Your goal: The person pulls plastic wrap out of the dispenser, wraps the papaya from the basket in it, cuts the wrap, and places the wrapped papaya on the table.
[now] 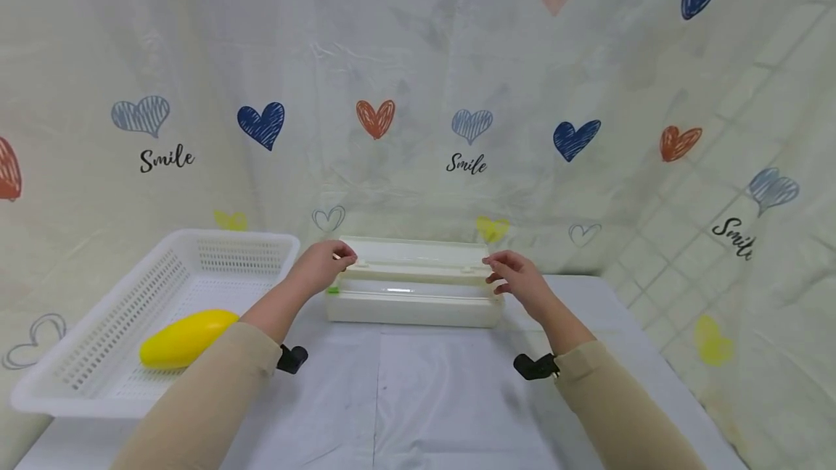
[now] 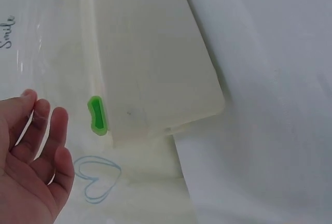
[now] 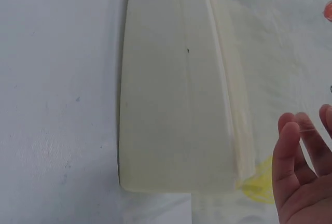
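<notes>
A long cream cling film dispenser [image 1: 413, 312] lies crosswise on the table, its lid [image 1: 418, 250] raised at the back. At its left end my left hand [image 1: 320, 267] pinches a clear cling film edge between thumb and fingertips. My right hand [image 1: 525, 285] is at the other end, thumb and forefinger together on the film. In the right wrist view a thin transparent strip shows at the fingertips of this hand [image 3: 303, 175]. The left wrist view shows a green slider [image 2: 97, 116] on the dispenser's edge, beside the left hand [image 2: 39, 169].
To the left stands a white perforated basket [image 1: 85, 407] holding a smooth yellow oblong fruit [image 1: 188, 339]. A pale cloth [image 1: 444, 397] covers the table. Behind it hangs a sheet [image 1: 418, 187] printed with hearts, which also runs along the right side.
</notes>
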`<state>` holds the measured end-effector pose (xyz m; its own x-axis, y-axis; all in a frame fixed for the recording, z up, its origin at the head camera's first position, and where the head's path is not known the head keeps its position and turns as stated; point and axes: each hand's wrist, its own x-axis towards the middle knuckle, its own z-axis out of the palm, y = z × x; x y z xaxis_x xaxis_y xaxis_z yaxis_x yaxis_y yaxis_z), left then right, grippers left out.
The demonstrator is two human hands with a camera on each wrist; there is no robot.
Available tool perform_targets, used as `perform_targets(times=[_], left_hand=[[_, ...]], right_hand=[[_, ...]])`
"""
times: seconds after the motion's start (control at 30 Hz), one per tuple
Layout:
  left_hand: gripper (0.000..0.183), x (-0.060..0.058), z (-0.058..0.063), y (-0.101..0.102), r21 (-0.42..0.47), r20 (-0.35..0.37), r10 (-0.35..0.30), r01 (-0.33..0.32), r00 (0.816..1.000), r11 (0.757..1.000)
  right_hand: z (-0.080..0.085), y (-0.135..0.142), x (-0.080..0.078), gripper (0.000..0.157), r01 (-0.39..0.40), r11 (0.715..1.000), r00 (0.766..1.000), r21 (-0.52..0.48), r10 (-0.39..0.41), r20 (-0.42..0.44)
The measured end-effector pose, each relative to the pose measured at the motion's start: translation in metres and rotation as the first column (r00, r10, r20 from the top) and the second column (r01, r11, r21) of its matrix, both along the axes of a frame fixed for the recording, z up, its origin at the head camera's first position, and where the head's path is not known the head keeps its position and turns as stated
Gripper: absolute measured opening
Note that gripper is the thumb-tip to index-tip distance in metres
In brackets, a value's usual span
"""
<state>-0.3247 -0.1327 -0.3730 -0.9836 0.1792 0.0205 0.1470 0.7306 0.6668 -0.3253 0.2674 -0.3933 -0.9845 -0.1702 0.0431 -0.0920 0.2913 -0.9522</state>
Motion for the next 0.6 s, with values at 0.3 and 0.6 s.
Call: perform_targets(times=[0.3, 0.6], left_hand=[[0.025, 0.004, 0.005, 0.001, 0.022, -0.003, 0.029, -0.029, 1.0, 0.999], [0.025, 0.01, 0.013, 0.005, 0.008, -0.028, 0.034, -0.033, 0.999, 0.999]], right_hand=[[0.007, 0.007, 0.008, 0.034, -0.122, 0.992, 0.992, 0.023, 0.123, -0.038], [0.009, 0.003, 0.008, 0.034, -0.056, 0.985, 0.994, 0.164, 0.071, -0.085]])
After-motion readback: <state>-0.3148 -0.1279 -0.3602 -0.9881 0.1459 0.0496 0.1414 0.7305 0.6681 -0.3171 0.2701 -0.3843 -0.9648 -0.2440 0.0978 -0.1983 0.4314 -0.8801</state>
